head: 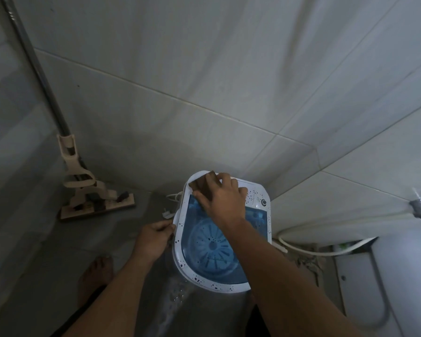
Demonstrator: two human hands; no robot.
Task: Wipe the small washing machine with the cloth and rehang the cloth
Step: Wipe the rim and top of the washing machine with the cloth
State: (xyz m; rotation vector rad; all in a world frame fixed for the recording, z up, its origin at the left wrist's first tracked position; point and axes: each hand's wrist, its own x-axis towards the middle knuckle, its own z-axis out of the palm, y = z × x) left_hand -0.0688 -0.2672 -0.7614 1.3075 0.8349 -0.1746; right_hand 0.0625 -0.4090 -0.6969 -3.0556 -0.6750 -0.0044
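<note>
Washing machine (pixel 180 242) first: it stands low in the middle of the frame, a small white tub with dark speckles on its rim and a see-through blue lid (pixel 255 222) through which the ribbed wash plate shows. Its top runs long from the lower centre of the frame up toward the wall, where a white control strip with a small knob (pixel 263 202) crosses the far end.

Both forearms reach down onto it from the bottom of the frame. The right hand (pixel 223 199) lies flat and spread at the upper left corner of the lid, pressing the brown cloth (pixel 201 182) against the far rim; nothing is pinched, the cloth is simply trapped under the palm and fingers. The left hand (pixel 153 235) is curled onto the left rim, apparently steadying the tub.

As I read it, the wiping is under way at the far end, so the unwiped length lies back toward the person, along the long axis. The right hand would do best to draw the cloth down the frame, the left bracing against that pull.

A mop (pixel 96 203) leans at the left, well apart. Where the cloth hangs is not in view.
</note>
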